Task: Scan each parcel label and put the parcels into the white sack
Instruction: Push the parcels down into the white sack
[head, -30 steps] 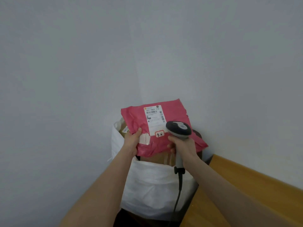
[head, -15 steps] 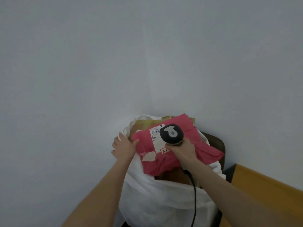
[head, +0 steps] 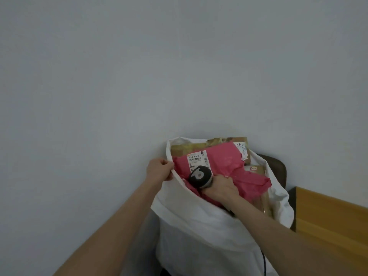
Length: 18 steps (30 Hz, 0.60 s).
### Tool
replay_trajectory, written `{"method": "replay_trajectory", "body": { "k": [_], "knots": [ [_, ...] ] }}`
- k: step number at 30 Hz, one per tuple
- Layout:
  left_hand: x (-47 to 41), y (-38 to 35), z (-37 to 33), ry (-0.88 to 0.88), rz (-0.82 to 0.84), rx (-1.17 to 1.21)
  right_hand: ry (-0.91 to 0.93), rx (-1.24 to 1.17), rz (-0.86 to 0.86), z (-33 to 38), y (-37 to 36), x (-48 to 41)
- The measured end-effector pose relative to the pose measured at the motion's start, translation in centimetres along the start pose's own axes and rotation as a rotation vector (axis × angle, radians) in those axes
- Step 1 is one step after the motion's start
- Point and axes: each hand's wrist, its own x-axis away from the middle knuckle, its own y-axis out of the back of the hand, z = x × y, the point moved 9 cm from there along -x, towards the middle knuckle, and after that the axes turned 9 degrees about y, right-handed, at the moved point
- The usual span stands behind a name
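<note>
The white sack (head: 199, 226) stands open against the wall. A pink parcel (head: 225, 160) with a white label (head: 197, 159) lies in its mouth on top of brown cardboard parcels (head: 227, 141). My left hand (head: 159, 171) pinches the sack's left rim and holds it open. My right hand (head: 221, 186) grips the black-headed barcode scanner (head: 200, 176) and rests on the pink parcel inside the sack. The scanner's cable (head: 262, 259) runs down along my right forearm.
A dark chair back (head: 278, 168) shows behind the sack at the right. A wooden table top (head: 328, 220) fills the lower right corner. Plain grey walls meet in a corner behind the sack.
The pink parcel went down from above the sack into its mouth. My left hand let go of the parcel and took the sack's rim. My right hand with the scanner followed it in.
</note>
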Motion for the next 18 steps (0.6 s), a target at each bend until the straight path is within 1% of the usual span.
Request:
{"method": "replay_trajectory", "body": {
  "k": [2,5,7,8,10,12,15,18],
  "knots": [
    [0.4,0.0,-0.8,-0.009,0.014,0.015,-0.030,-0.015,-0.003,-0.2,-0.1,0.2],
    [0.6,-0.2,-1.2,0.005,0.035,0.125,-0.062,-0.032,-0.005,-1.4,-0.3,-0.5],
    [0.6,-0.5,-1.9,-0.008,0.027,0.195,-0.054,-0.119,0.047,-1.5,-0.7,-1.0],
    [0.5,-0.6,-2.5,-0.025,0.021,0.197,-0.042,-0.211,0.080,-1.1,-0.9,-0.9],
    [0.2,-1.0,-3.3,-0.067,0.030,0.131,-0.033,-0.426,0.115,-0.6,-0.9,-0.9],
    [-0.5,-1.6,-3.3,-0.096,0.043,0.032,-0.014,-0.539,0.056,-0.6,0.6,-1.1],
    [-1.3,-3.1,-2.5,-0.137,0.021,-0.115,0.020,-0.609,-0.001,-1.9,3.5,-1.0],
    [-0.7,-6.8,-3.6,-0.269,0.042,-0.366,0.007,-0.633,-0.107,-4.6,6.9,-0.7]
  ]
}}
